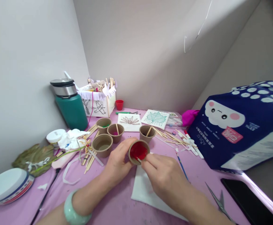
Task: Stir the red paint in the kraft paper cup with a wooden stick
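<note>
My left hand (120,159) is wrapped around a small brown cup (131,157), which is tilted so that its mouth faces me. Red paint (139,150) coats the bottom inside. Pinched in my right hand (162,173) is a thin stick (138,160), its tip reaching into the red paint; most of it is hidden by my fingers. Beneath my right hand lies a white cloth or sheet (142,187). Just beyond the held cup stand another brown cup (147,133) with a stick in it and a cup (116,132) with magenta paint and a stick.
A brown cup (102,145) and one with green paint (103,125) stand left. Behind are two white pieces with drawings, a flower (129,122) and a leaf (155,118). A paintbrush (181,164), scissors (218,201) and phone (251,203) lie right. A green bottle (72,109) stands left.
</note>
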A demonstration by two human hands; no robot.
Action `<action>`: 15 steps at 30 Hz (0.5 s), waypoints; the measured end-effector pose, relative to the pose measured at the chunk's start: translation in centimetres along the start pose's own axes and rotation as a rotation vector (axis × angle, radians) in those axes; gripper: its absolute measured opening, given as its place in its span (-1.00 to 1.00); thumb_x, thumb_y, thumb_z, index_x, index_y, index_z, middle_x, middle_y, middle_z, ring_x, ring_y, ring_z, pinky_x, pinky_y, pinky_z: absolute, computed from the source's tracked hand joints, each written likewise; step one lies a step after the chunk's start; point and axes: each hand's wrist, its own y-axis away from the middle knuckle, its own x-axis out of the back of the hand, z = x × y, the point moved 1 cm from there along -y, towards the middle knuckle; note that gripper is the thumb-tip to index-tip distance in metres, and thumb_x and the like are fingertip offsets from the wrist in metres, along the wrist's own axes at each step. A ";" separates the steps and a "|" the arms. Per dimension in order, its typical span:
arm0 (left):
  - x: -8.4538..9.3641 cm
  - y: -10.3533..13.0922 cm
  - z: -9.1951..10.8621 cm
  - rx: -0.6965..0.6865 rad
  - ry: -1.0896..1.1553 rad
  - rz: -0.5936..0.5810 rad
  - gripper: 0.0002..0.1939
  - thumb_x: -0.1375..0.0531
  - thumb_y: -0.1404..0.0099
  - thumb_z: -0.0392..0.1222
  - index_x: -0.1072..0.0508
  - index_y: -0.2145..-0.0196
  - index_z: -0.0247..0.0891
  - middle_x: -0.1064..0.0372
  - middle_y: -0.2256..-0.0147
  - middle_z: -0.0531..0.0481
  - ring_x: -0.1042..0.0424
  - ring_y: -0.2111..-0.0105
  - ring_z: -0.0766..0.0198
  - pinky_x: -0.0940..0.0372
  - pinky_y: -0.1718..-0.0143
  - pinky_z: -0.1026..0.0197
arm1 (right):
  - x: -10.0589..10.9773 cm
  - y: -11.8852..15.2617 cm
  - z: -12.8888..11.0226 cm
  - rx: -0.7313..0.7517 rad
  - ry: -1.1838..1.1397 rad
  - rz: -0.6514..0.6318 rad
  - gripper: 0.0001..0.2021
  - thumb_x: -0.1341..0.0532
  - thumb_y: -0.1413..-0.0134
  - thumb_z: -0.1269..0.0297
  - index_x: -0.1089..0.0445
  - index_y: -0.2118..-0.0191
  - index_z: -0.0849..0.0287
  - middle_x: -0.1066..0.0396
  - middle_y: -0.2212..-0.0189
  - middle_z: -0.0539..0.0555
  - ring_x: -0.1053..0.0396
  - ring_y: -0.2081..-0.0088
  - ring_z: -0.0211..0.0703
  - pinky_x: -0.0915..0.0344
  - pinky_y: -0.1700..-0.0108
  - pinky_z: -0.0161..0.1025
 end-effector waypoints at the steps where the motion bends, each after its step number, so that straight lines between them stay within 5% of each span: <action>1: 0.0 0.0 0.0 0.000 -0.002 -0.001 -0.49 -0.21 -0.21 -0.28 -0.23 -0.11 -0.14 -0.29 -0.08 -0.07 -0.30 -0.08 0.15 -0.24 -0.12 0.07 | -0.1 0.0 0.1 0.020 0.038 -0.004 -0.69 0.05 -0.14 0.58 -0.30 0.52 0.21 -0.21 0.57 0.02 -0.05 0.53 -0.22 0.09 0.48 -0.23; 15: 0.0 -0.2 0.3 0.010 -0.033 -0.079 -0.50 -0.19 -0.20 -0.36 -0.25 -0.09 -0.14 -0.30 -0.05 -0.09 -0.29 -0.05 0.12 -0.27 -0.07 0.04 | -0.9 -0.1 1.2 -0.165 0.059 0.070 -0.74 -0.02 -0.11 0.52 -0.30 0.54 0.20 -0.23 0.59 -0.01 -0.10 0.55 -0.27 0.08 0.48 -0.26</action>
